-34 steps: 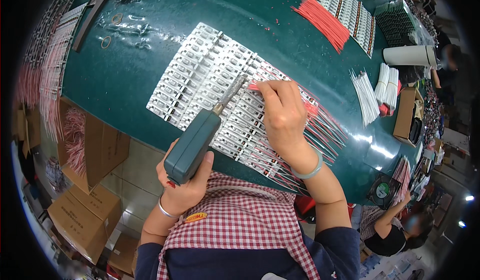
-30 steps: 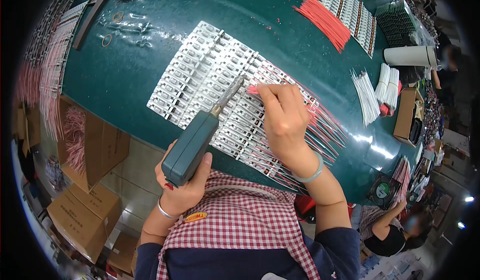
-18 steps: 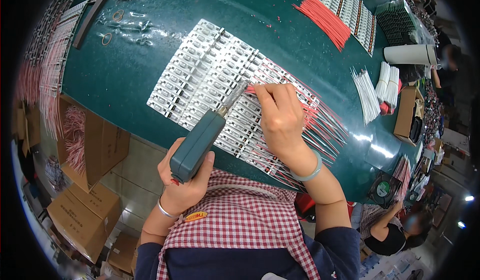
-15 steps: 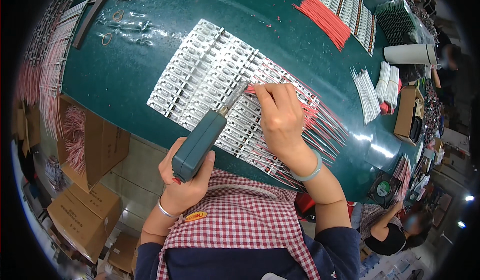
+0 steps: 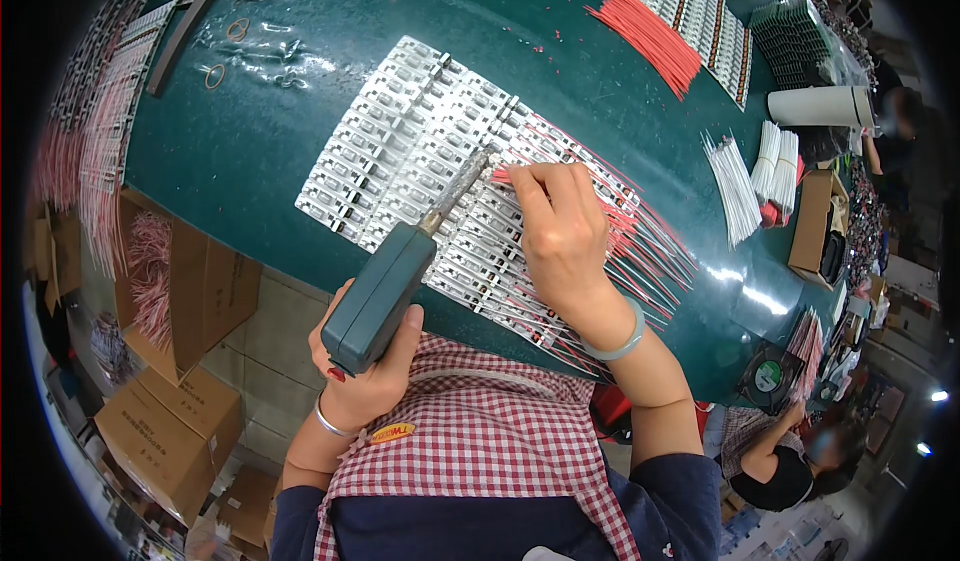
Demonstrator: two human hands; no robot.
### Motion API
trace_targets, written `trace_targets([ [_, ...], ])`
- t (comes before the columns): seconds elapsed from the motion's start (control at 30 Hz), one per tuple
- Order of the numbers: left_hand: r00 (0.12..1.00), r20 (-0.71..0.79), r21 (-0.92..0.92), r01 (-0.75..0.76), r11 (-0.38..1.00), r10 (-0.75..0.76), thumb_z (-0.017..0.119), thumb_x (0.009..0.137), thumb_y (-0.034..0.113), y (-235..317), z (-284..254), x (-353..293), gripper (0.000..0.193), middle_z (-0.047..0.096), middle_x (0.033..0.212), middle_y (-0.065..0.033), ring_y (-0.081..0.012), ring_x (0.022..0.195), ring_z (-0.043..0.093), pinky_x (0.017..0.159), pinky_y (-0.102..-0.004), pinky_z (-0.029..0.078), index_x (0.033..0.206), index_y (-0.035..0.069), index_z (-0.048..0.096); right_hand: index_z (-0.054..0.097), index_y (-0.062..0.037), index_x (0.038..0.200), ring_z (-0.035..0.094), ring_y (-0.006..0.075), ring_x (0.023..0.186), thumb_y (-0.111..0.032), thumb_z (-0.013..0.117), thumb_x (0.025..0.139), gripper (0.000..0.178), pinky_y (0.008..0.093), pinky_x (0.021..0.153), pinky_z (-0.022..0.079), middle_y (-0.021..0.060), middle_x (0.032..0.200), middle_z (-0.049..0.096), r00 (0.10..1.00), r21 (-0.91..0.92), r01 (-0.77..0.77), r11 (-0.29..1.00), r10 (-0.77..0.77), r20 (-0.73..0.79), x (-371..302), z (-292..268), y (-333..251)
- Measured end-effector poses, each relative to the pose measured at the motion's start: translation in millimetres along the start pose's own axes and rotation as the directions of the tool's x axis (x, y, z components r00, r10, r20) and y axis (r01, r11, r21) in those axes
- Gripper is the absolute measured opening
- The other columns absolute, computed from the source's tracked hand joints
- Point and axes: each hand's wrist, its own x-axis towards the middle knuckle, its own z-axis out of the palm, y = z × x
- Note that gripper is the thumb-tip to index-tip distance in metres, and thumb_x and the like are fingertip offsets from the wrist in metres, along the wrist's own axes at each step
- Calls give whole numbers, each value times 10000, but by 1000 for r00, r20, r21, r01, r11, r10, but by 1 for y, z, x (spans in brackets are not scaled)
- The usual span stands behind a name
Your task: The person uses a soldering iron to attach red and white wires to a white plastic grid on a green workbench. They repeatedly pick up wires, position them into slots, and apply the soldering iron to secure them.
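My left hand (image 5: 365,361) is wrapped around a dark green soldering gun (image 5: 380,286). Its long metal tip slants up and right over a panel of white circuit boards (image 5: 400,131) lying on the green table. Above the panel's right part, my right hand (image 5: 563,236) is closed in a pinch on red wires (image 5: 503,175), close to the gun's tip. Rows of red and white wires (image 5: 650,246) fan out from the boards to the right, partly hidden under that hand. The exact joint at the tip is too small to make out.
Red wires (image 5: 645,41) lie by another board panel at the back right. White wire bundles (image 5: 733,191) and a white cylinder (image 5: 820,108) are at the right. Wired boards (image 5: 120,101) line the left edge, with cardboard boxes (image 5: 170,431) below. A co-worker (image 5: 780,456) sits lower right.
The soldering gun and my left hand have shifted slightly left and down, and the tip has drawn a little away from the pinched wires. My right hand has hardly moved.
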Motion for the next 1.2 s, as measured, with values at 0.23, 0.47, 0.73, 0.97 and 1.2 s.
trace_targets([
  [0.23, 1000, -5, 23, -19, 1000, 19, 755, 790, -12, 0, -4, -3, 212, 700, 910, -150, -226, 740, 681, 671, -299, 537, 984, -66, 690, 657, 67, 1017, 562, 259, 803, 23, 646, 694, 327, 349, 630, 487, 123, 893, 593, 1000, 6, 9, 1000, -9, -7, -2, -3, -2],
  [0.47, 1000, 8, -1, -3, 1000, 3, 757, 782, -20, -5, -5, -9, 212, 696, 904, -149, -231, 734, 675, 666, -305, 537, 978, -63, 691, 659, 75, 1035, 568, 257, 799, 33, 645, 684, 353, 350, 645, 497, 132, 945, 620, 1000, 68, 13, 998, -13, 1, -9, -2, -7],
  [0.73, 999, 51, -12, -3, 1000, 3, 747, 785, -28, -3, -4, -5, 170, 680, 899, -145, -223, 709, 663, 613, -305, 525, 941, -52, 682, 661, 73, 1016, 568, 251, 798, 43, 652, 700, 318, 344, 602, 490, 125, 930, 615, 1000, 52, -4, 999, 4, 16, -8, -3, -11],
  [0.97, 998, 59, 16, 3, 1000, -4, 740, 791, -26, -3, -2, -4, 153, 669, 906, -134, -209, 698, 658, 601, -299, 521, 931, -40, 681, 659, 73, 999, 569, 254, 797, 36, 653, 700, 301, 343, 601, 490, 127, 924, 612, 1000, 48, 13, 999, -14, 5, -10, 0, -9],
  [1.2, 997, 66, 9, 32, 999, -33, 739, 791, -27, -2, -2, -6, 149, 667, 898, -132, -207, 696, 657, 594, -295, 516, 928, -37, 681, 658, 76, 982, 567, 254, 791, 27, 657, 717, 269, 342, 605, 490, 129, 912, 607, 1000, 26, 7, 1000, -7, 16, -9, -2, -11],
])
